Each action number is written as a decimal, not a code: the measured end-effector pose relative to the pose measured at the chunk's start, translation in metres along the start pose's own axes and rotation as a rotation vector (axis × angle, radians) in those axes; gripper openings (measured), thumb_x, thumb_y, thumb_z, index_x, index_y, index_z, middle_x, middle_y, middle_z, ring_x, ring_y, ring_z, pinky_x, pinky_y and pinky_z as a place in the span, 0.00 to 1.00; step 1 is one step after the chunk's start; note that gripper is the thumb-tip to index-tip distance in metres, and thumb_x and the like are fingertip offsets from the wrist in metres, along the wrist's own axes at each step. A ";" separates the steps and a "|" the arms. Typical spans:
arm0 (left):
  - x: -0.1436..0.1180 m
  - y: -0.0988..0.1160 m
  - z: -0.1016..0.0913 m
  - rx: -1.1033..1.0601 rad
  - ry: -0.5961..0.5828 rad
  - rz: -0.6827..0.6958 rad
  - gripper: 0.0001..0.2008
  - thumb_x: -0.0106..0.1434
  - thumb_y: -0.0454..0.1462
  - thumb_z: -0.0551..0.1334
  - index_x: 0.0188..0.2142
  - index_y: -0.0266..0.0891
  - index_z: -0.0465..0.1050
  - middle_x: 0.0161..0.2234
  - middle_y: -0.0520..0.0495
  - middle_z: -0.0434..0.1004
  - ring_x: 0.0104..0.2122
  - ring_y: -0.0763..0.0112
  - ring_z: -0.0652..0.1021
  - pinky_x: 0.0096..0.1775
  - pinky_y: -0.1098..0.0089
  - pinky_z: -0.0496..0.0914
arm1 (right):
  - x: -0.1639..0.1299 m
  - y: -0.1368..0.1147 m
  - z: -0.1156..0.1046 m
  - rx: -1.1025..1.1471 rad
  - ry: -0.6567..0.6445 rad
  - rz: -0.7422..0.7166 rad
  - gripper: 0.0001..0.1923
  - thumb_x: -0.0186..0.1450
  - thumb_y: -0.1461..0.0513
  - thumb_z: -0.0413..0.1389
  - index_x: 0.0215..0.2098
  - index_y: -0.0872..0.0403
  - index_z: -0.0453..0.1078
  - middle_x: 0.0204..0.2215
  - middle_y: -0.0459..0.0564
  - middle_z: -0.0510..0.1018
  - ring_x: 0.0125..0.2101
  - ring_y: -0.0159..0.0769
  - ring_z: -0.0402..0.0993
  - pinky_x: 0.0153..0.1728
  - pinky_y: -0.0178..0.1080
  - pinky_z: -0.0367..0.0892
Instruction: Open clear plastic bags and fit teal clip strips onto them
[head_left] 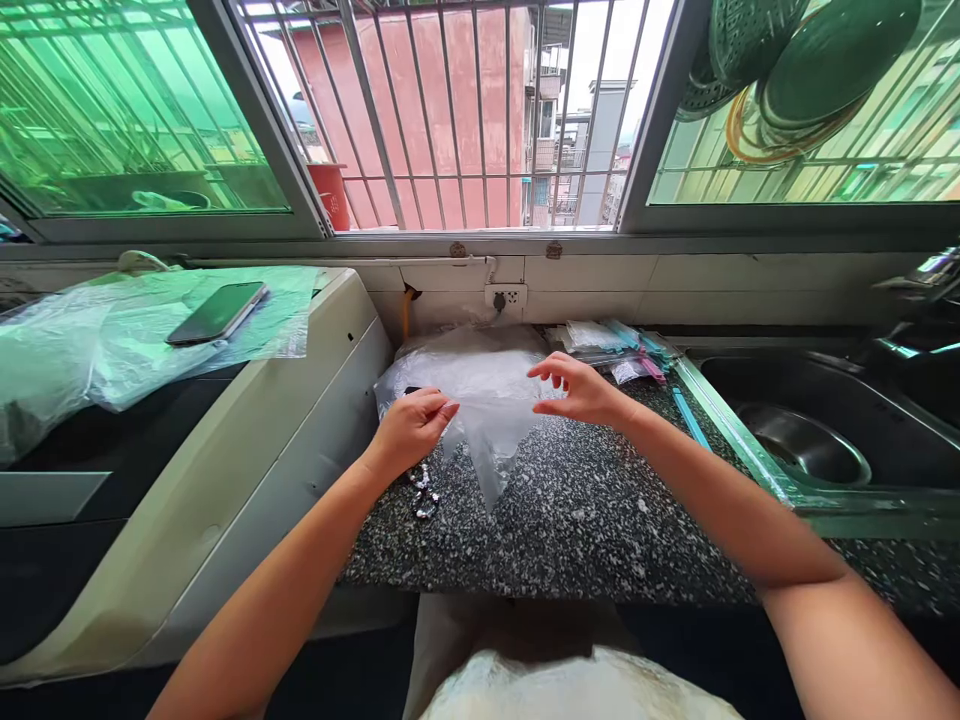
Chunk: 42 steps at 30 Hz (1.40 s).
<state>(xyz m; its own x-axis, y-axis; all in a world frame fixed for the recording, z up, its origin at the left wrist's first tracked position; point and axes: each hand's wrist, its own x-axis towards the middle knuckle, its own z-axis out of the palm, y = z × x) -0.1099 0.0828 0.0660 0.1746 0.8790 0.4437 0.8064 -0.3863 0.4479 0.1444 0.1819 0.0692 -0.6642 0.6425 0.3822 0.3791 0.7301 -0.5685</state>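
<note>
My left hand [415, 427] is closed in a pinch on a clear plastic bag [491, 440], whose loose corner hangs down over the speckled counter. My right hand [574, 392] is at the bag's other side with thumb and fingers apart, and I see nothing held in it. Behind both hands lies a heap of translucent plastic [476, 352]. A small dark item partly shows behind my left hand. Below that hand, a string of shiny silver pieces [425, 497] rests on the counter.
Flat plastic packets [600, 340] lie behind my right hand, near a blue strip [690, 418]. To the right is a dark sink [720, 375] holding a metal bowl [814, 445]. A phone [219, 312] sits on a plastic-covered washing machine [300, 420] at left. A wall socket [512, 296] holds a plug.
</note>
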 end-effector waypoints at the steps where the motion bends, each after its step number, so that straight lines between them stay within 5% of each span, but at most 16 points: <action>1: 0.000 0.000 0.000 0.004 0.000 -0.001 0.19 0.61 0.41 0.52 0.15 0.38 0.57 0.18 0.53 0.58 0.21 0.75 0.63 0.26 0.74 0.58 | -0.002 -0.001 0.003 -0.044 -0.015 -0.016 0.23 0.49 0.56 0.65 0.42 0.54 0.69 0.36 0.48 0.69 0.30 0.29 0.64 0.31 0.35 0.63; 9: -0.001 -0.003 -0.002 0.034 -0.022 -0.028 0.19 0.62 0.41 0.51 0.16 0.38 0.59 0.19 0.52 0.60 0.21 0.75 0.64 0.26 0.74 0.59 | -0.018 -0.009 0.019 -0.204 0.060 -0.076 0.23 0.53 0.53 0.63 0.44 0.53 0.67 0.41 0.52 0.71 0.33 0.34 0.67 0.32 0.37 0.63; 14: 0.000 -0.003 -0.003 0.031 -0.028 -0.025 0.20 0.62 0.42 0.51 0.15 0.38 0.58 0.18 0.52 0.59 0.21 0.75 0.63 0.25 0.74 0.58 | -0.015 -0.003 0.023 -0.154 0.134 -0.106 0.03 0.60 0.62 0.55 0.32 0.53 0.69 0.32 0.49 0.72 0.30 0.32 0.67 0.32 0.36 0.62; 23: -0.001 -0.006 -0.006 -0.045 -0.189 0.017 0.20 0.63 0.44 0.50 0.20 0.37 0.68 0.20 0.50 0.65 0.23 0.74 0.68 0.28 0.74 0.62 | -0.013 -0.008 -0.001 -0.066 0.088 -0.204 0.09 0.64 0.62 0.49 0.26 0.54 0.65 0.26 0.48 0.70 0.29 0.32 0.65 0.33 0.36 0.63; 30: 0.006 0.013 -0.005 0.065 0.096 0.095 0.19 0.58 0.46 0.61 0.44 0.38 0.71 0.37 0.44 0.72 0.37 0.65 0.73 0.42 0.64 0.68 | -0.012 -0.019 -0.018 -0.165 0.026 -0.230 0.10 0.64 0.61 0.49 0.26 0.53 0.65 0.26 0.48 0.71 0.30 0.33 0.65 0.35 0.37 0.62; 36: 0.031 0.043 0.015 0.214 0.019 0.317 0.14 0.56 0.42 0.64 0.40 0.38 0.74 0.38 0.44 0.75 0.39 0.63 0.72 0.44 0.61 0.67 | -0.011 -0.027 -0.020 -0.228 -0.005 -0.281 0.10 0.65 0.62 0.49 0.27 0.54 0.66 0.27 0.49 0.72 0.32 0.33 0.65 0.36 0.37 0.62; 42: 0.044 0.041 0.023 0.076 0.007 0.358 0.08 0.60 0.36 0.60 0.25 0.38 0.73 0.25 0.49 0.74 0.30 0.70 0.71 0.35 0.68 0.67 | -0.017 -0.022 -0.017 -0.131 0.084 -0.253 0.07 0.62 0.59 0.55 0.32 0.55 0.68 0.30 0.49 0.72 0.32 0.32 0.65 0.35 0.37 0.64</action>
<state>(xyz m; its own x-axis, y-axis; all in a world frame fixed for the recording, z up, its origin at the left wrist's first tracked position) -0.0557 0.1121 0.0859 0.4497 0.6902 0.5669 0.7349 -0.6466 0.2042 0.1582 0.1590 0.0878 -0.6943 0.4496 0.5620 0.2918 0.8897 -0.3512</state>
